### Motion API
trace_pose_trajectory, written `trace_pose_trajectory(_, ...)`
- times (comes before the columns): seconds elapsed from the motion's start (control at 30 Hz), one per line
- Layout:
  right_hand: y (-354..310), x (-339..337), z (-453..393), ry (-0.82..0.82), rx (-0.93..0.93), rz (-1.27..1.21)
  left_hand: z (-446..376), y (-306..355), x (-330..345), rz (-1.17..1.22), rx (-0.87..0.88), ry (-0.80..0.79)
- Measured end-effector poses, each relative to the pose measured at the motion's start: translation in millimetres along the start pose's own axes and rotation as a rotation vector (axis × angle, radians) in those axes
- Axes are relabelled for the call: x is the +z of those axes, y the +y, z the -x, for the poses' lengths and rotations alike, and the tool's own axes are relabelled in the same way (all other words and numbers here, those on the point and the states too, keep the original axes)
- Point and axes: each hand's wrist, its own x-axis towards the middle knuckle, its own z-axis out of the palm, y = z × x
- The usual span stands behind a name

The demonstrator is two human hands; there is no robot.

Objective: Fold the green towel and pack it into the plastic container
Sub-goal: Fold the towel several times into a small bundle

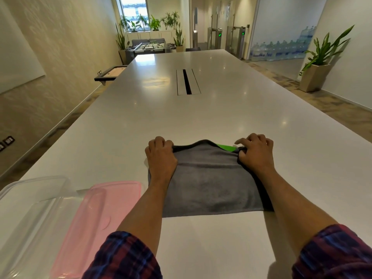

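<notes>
Item: green towel (211, 178), lying flat on the white table (201, 117) directly before the person, grey face uppermost, a sliver of bright green showing only at the far right corner where the layers part. Condition: appears already doubled, with a soft crease line running across its upper third; far edge lifted slightly off the surface. Left hand (160, 156): fingers curled closed over the far left corner, pinching the edge. Right hand (255, 151): fingers bunched and closed on the far right corner, the cloth gathered in a small pucker beneath them. Both forearms lie over the side margins of the towel; plaid sleeves are pushed up near the elbows. Adjacent: pink lid (96, 218), lying flat just to the left of the towel, and beyond it the clear plastic container (30, 208), open, at the near left edge of the table, partly out of view. Step in hand, as judged: far edge about to be drawn toward the body for a further fold; packing not yet begun. Risks: the right corner's bunched grip may carry a wrinkle or skewed edge into the fold; the separated layers there may slip apart; an uneven fold could leave the bundle too wide for the container.
</notes>
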Motion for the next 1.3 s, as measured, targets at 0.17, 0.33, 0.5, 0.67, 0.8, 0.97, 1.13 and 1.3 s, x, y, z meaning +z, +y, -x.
trace_pose_trajectory(0.17,-2.2,-4.8,3.6,0.097,-0.058,0.035,4.1,6.2,-15.0,-0.003,-0.011,0.005)
trace_pose_trajectory(0.33,-6.6,-12.6,8.0,0.242,-0.037,0.002,7.7,8.6,-21.0,0.115,-0.037,0.04)
trace_pose_trajectory(0.5,-8.9,-16.0,13.4,0.332,0.036,-0.046,8.8,11.7,-20.6,0.176,-0.109,0.075)
trace_pose_trajectory(0.67,-7.0,-9.5,10.7,0.254,0.072,-0.087,8.5,10.4,-18.5,0.178,-0.115,0.024)
trace_pose_trajectory(0.8,-6.0,-6.9,8.1,0.193,0.103,-0.062,6.5,5.9,-14.8,0.167,-0.094,-0.016)
trace_pose_trajectory(0.97,-7.2,-9.1,8.1,0.233,0.101,-0.068,6.5,4.5,-13.1,0.152,-0.084,0.002)
trace_pose_trajectory(1.13,-6.6,-11.8,9.5,0.335,0.108,-0.065,3.5,2.7,-8.9,0.175,-0.064,0.009)
trace_pose_trajectory(1.3,-5.5,-11.1,11.9,0.306,0.103,-0.077,4.8,0.6,-7.1,0.211,-0.06,0.01)
